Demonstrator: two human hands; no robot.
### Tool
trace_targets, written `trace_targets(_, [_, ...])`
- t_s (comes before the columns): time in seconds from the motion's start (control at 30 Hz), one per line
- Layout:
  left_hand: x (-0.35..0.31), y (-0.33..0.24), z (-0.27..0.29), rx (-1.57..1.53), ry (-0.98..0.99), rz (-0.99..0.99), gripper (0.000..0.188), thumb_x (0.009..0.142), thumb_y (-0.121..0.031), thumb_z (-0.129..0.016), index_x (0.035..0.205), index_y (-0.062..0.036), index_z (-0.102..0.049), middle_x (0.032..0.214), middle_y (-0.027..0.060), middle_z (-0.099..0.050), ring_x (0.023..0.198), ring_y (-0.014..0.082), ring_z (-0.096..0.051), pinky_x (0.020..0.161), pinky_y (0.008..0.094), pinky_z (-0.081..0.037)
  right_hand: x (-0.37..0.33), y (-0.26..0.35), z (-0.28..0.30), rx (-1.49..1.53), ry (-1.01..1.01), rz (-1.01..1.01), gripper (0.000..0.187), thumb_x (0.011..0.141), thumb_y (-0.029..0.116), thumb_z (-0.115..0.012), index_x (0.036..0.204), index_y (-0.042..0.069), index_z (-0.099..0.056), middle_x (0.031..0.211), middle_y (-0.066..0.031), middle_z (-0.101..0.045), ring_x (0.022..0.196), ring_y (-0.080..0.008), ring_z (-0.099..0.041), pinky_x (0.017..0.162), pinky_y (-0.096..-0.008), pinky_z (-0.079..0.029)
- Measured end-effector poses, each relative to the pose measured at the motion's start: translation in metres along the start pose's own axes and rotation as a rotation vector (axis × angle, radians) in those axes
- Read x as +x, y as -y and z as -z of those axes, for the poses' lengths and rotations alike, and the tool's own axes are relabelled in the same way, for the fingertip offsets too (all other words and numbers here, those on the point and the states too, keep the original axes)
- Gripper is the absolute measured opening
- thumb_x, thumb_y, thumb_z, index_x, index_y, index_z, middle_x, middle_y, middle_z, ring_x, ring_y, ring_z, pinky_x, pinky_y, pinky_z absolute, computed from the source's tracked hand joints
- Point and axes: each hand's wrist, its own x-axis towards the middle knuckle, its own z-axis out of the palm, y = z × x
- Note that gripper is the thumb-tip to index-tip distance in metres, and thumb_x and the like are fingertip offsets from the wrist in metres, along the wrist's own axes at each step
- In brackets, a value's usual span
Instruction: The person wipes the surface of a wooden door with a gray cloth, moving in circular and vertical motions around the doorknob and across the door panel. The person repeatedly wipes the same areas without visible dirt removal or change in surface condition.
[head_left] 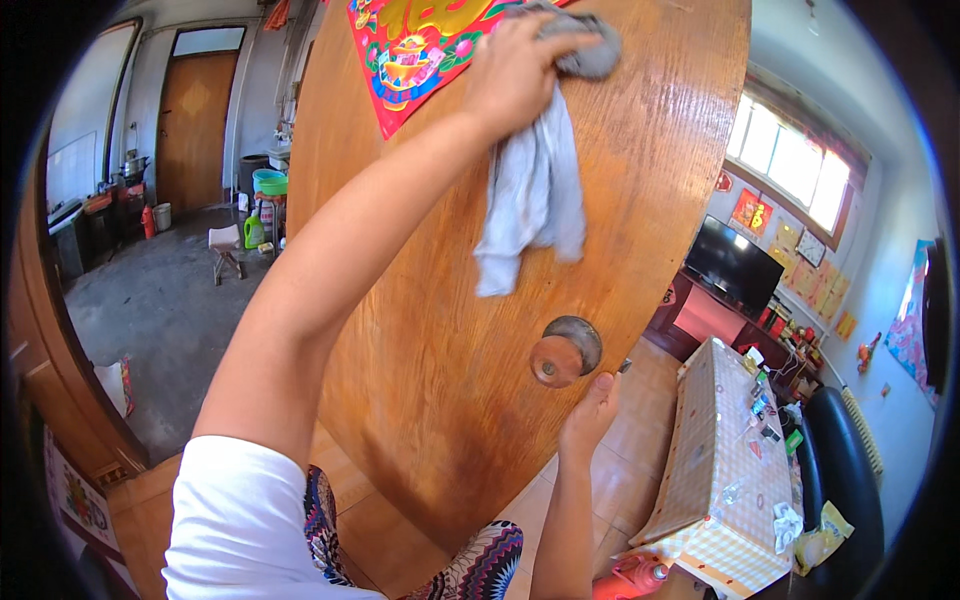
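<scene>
A brown wooden door (pixel 420 270) stands directly in front of me, its grain shiny. My left hand (pixel 515 75) presses a grey-blue cloth (pixel 535 195) to the upper part of the door. Some of the cloth is bunched under the fingers, and the rest hangs below. Beside that hand is a red decorated poster (pixel 410 95) on the door. Lower down sticks out a round doorknob (pixel 560 355). My right hand (pixel 588 418) grips the door's edge just below the latch (pixel 625 366), thumb up; its other fingers are hidden behind the edge.
At right, a long table (pixel 700 450) under a checked cloth carries small items, beside a black sofa (pixel 850 470). A red bottle (pixel 632 577) stands near the table's front. Through the doorway at left are a small stool (pixel 225 243) and a green jug (pixel 253 231).
</scene>
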Motion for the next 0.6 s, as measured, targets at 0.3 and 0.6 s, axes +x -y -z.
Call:
trace_targets(0.3, [-0.178, 0.029, 0.051, 0.009, 0.13, 0.312, 0.069, 0.083, 0.01, -0.059, 0.14, -0.0294, -0.067, 0.144, 0.0167, -0.053, 0.132, 0.0414, -0.049, 0.113, 0.0493, -0.04, -0.001, -0.004, -0.001, 0.02, -0.013, -0.01, 0.056, 0.112, 0.052, -0.045, 0.12, -0.002, -0.059, 0.1, -0.0065, -0.063, 0.095, -0.018, -0.056, 0.088, -0.0334, -0.046])
trace_targets(0.6, [-0.259, 0.004, 0.15, -1.097, 0.243, 1.455, 0.033, 0.107, -0.008, -0.057, 0.14, -0.0066, -0.058, 0.117, 0.003, -0.07, 0.098, 0.0126, -0.068, 0.084, 0.0311, -0.058, -0.005, 0.038, -0.002, -0.224, -0.331, 0.382, 0.03, 0.103, 0.023, -0.065, 0.124, 0.002, -0.061, 0.118, -0.0106, -0.063, 0.109, -0.0251, -0.058, 0.097, -0.038, -0.045])
